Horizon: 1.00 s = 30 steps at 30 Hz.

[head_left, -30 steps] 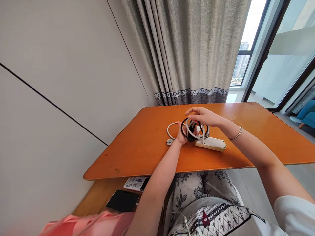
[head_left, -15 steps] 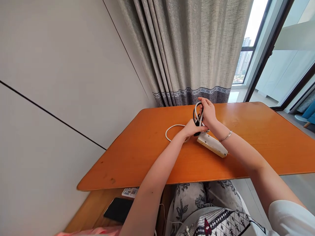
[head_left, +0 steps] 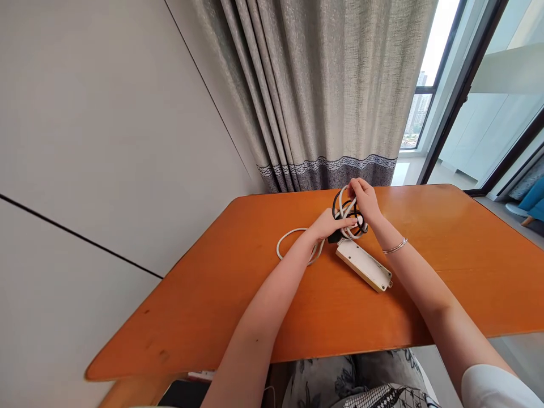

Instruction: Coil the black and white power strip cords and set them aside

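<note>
Both my hands are on a tangle of cords near the far edge of the orange-brown table (head_left: 238, 300). My left hand (head_left: 326, 224) is closed around the black cord (head_left: 361, 214) and white cord, its thumb stretched across them. Slightly higher and to the right, my right hand (head_left: 364, 197) pinches a loop of the white cord (head_left: 343, 195). Under my left hand sits a black block-shaped piece (head_left: 335, 236), partly hidden. Just in front lies a white power strip (head_left: 364, 264), its screwed side facing up. One white loop (head_left: 283, 241) rests on the tabletop to the left.
A grey curtain (head_left: 331, 85) hangs right behind the table's far edge. The pale wall panel (head_left: 85, 141) runs along the left. Below the near edge, a dark flat object (head_left: 182, 394) lies on a wooden surface. A glass door frame (head_left: 461, 102) stands at the right.
My right hand has come down a little with the white loop, and more of the black cord shows between my hands. The view has tilted up, so my lap shows less.
</note>
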### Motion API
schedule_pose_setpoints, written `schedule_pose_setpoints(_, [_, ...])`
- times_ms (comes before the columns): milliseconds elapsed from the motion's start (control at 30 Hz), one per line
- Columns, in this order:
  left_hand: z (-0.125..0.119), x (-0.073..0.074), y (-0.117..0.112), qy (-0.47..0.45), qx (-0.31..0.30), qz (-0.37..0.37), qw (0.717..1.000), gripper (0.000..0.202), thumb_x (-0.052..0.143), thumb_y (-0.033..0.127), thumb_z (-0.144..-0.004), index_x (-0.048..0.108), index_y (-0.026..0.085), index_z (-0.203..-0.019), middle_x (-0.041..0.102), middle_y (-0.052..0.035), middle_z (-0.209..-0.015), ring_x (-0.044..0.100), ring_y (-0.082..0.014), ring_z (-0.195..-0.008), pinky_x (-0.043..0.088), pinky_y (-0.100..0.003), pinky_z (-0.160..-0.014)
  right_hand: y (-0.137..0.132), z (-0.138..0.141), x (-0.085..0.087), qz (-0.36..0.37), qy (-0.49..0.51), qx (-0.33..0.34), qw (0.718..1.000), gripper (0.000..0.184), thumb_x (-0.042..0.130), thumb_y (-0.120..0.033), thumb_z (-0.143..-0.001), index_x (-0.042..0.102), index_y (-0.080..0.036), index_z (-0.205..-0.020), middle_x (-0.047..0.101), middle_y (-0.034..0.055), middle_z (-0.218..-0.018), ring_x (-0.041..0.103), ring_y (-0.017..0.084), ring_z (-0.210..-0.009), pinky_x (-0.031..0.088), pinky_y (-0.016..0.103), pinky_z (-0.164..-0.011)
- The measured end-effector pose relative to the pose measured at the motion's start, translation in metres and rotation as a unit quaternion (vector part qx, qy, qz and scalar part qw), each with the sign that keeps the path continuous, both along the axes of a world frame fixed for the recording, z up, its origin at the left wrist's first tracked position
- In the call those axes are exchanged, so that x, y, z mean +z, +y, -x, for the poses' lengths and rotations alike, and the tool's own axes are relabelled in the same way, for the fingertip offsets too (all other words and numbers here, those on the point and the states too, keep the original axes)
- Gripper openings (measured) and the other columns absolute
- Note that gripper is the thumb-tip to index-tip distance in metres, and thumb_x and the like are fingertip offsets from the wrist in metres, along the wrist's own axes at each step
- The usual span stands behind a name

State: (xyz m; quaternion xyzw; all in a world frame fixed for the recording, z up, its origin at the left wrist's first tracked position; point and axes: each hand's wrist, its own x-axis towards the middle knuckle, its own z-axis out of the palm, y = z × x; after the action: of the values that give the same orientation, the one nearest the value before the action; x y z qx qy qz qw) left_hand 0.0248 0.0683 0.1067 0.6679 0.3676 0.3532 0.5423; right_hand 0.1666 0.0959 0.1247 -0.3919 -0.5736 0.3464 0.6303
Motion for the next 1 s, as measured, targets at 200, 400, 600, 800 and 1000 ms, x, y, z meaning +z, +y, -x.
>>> schedule_pose_setpoints(200, [-0.001,-0.012,0.015,0.193,0.07,-0.122,0.971,0.033,0.08,0.048,-0.066,0.072,0.017,-0.074,0.072,-0.0038,-0.071,0.066,-0.0227,-0.074,0.047,-0.03,-0.067,0.003,0.014,-0.013,-0.044,-0.017,-0.106,0.993,0.039,0.05,-0.048,-0.09,0.039,-0.023,-0.063,0.039,-0.0046,-0.061,0.039,0.012,-0.062,0.035,0.026,-0.062])
schedule_pose_setpoints(400, [0.001,-0.009,0.009,0.347,0.126,-0.153,0.917,0.036,0.08,0.052,-0.065,0.073,0.018,-0.074,0.07,-0.0067,-0.069,0.066,-0.0257,-0.07,0.038,-0.029,-0.059,-0.014,0.033,-0.008,0.026,0.103,-0.019,0.994,0.047,0.061,-0.064,-0.083,0.043,-0.024,-0.068,0.03,-0.0086,-0.054,0.027,0.009,-0.048,0.026,0.025,-0.046])
schedule_pose_setpoints(600, [-0.004,-0.008,0.003,0.354,0.126,-0.163,0.912,0.016,0.071,0.033,-0.069,0.068,0.017,-0.066,0.064,-0.0067,-0.063,0.062,-0.0232,-0.063,0.033,-0.03,-0.057,-0.021,0.045,-0.007,0.059,0.248,0.003,0.967,0.05,0.063,-0.07,-0.082,0.044,-0.025,-0.075,0.029,-0.01,-0.051,0.027,0.009,-0.043,0.026,0.023,-0.041])
schedule_pose_setpoints(800, [0.009,-0.005,0.011,0.206,0.096,-0.122,0.966,0.021,0.063,0.034,-0.07,0.058,0.017,-0.059,0.059,-0.0011,-0.058,0.056,-0.0173,-0.06,0.037,-0.027,-0.057,-0.01,0.009,-0.004,-0.079,-0.075,0.007,0.994,0.034,0.063,-0.056,-0.089,0.064,-0.022,-0.082,0.054,-0.0026,-0.068,0.047,0.012,-0.06,0.041,0.027,-0.06])
schedule_pose_setpoints(1000, [0.028,0.005,0.015,0.081,-0.017,-0.005,0.997,0.017,0.06,0.033,-0.058,0.056,0.016,-0.055,0.053,0.0004,-0.047,0.047,-0.0127,-0.049,0.039,-0.026,-0.052,0.005,-0.015,-0.007,-0.241,-0.28,-0.05,0.928,0.041,0.049,-0.051,-0.1,0.076,-0.022,-0.109,0.063,0.0102,-0.099,0.06,0.023,-0.099,0.05,0.04,-0.092])
